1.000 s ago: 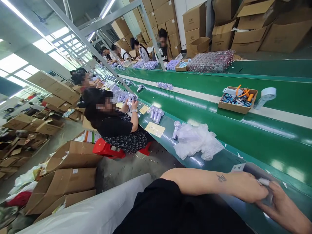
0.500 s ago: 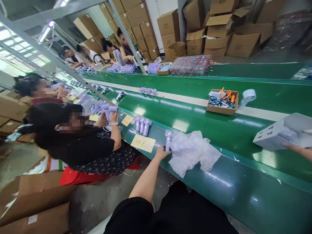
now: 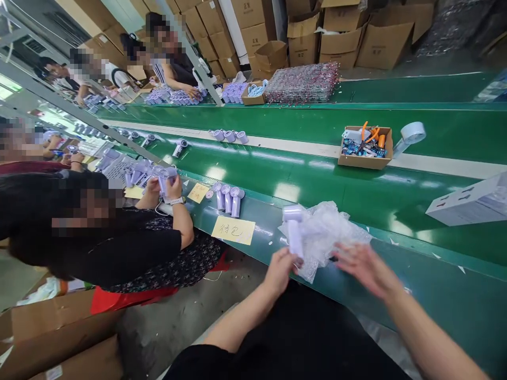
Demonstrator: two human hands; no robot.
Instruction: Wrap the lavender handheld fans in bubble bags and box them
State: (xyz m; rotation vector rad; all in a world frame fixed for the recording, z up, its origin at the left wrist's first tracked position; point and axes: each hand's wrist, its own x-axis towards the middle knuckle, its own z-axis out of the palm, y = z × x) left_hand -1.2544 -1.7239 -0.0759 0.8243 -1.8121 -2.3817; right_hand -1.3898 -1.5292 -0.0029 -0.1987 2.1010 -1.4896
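Note:
My left hand (image 3: 282,268) grips the lower end of the handle of a lilac handheld fan (image 3: 293,229), held upright with its round head on top. Just behind and beside the fan lies a crumpled heap of clear bubble wrap bags (image 3: 328,227) on the green bench. My right hand (image 3: 366,266), slightly blurred, hovers at the right edge of that heap with its fingers apart and nothing visible in them. Left of the fan, a yellow paper sign (image 3: 233,230) with handwriting lies flat. Beyond it stand several more lilac fans (image 3: 227,200) in a row.
A white box (image 3: 467,203) stands on the green belt at right. An open carton (image 3: 366,150) with orange-handled tools and a roll of clear tape (image 3: 412,132) sit farther back. A co-worker (image 3: 130,227) on my left handles a lilac fan. A slanting metal post (image 3: 194,53) crosses the back.
My left hand has lifted the fan off the bench and brought it right, before the bubble wrap. My right hand has left the white box and come to the heap. The view has shifted.

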